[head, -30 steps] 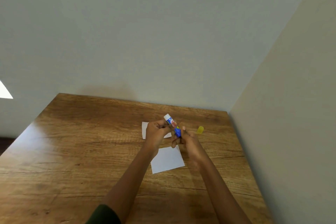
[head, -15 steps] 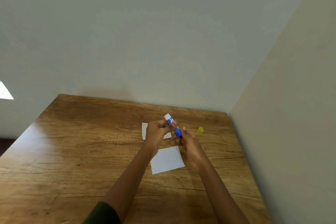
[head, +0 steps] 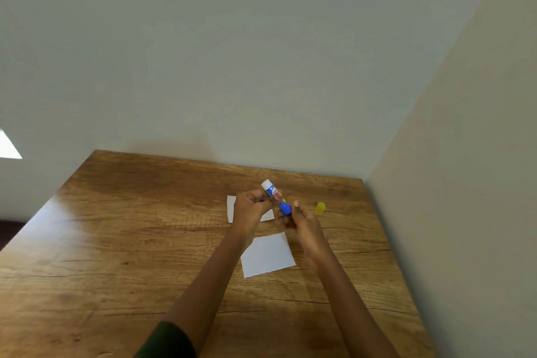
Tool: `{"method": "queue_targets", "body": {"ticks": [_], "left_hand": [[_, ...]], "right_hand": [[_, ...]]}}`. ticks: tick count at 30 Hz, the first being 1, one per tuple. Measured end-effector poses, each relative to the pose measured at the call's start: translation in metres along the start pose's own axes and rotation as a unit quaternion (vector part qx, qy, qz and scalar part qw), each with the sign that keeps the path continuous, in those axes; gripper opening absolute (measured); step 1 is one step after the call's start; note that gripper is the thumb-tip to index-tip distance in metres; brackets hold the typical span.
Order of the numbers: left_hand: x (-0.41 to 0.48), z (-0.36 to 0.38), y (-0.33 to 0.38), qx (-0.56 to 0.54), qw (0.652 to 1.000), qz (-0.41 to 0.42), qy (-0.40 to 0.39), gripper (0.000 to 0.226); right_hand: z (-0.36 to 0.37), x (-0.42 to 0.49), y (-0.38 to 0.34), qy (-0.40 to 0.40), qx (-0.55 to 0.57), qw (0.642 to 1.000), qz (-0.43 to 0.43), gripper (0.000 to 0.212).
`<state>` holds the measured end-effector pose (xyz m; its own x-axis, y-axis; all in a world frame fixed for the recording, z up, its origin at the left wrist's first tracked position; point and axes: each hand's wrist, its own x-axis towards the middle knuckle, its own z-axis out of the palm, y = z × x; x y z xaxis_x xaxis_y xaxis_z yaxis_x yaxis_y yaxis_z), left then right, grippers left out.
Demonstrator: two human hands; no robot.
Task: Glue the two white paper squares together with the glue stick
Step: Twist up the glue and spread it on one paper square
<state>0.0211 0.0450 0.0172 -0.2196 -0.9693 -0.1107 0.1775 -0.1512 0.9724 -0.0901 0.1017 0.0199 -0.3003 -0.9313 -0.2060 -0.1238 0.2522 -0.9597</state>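
Both hands hold an uncapped blue glue stick above the wooden table, its white tip pointing up and away. My left hand pinches the upper barrel. My right hand grips the blue base end. One white paper square lies flat on the table just below the hands. The other white paper square lies farther back, mostly hidden behind my left hand.
A yellow glue cap stands on the table to the right of my right hand. A beige wall runs along the table's right edge and a grey wall closes the far edge.
The hands and glue stick stay nearly in place; my right hand's fingers have shifted slightly around the stick's base end.
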Motion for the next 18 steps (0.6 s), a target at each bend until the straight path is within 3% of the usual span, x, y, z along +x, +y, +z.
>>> {"method": "queue_targets", "body": {"ticks": [6,12,18], "left_hand": [[0.0010,-0.0008,0.0009,0.000,1.000,0.001,0.001,0.011],[-0.0014,-0.0006,-0.0001,0.001,1.000,-0.002,-0.007,0.011],[-0.0003,-0.0020,0.0001,-0.010,1.000,-0.003,0.005,0.007]], "right_hand": [[0.0014,-0.0003,0.0009,-0.013,-0.036,0.997,-0.060,0.026],[0.0013,0.0002,0.0004,-0.018,-0.003,1.000,-0.004,0.049],[0.0027,0.0009,0.0058,-0.019,-0.021,0.998,-0.061,0.032]]}}
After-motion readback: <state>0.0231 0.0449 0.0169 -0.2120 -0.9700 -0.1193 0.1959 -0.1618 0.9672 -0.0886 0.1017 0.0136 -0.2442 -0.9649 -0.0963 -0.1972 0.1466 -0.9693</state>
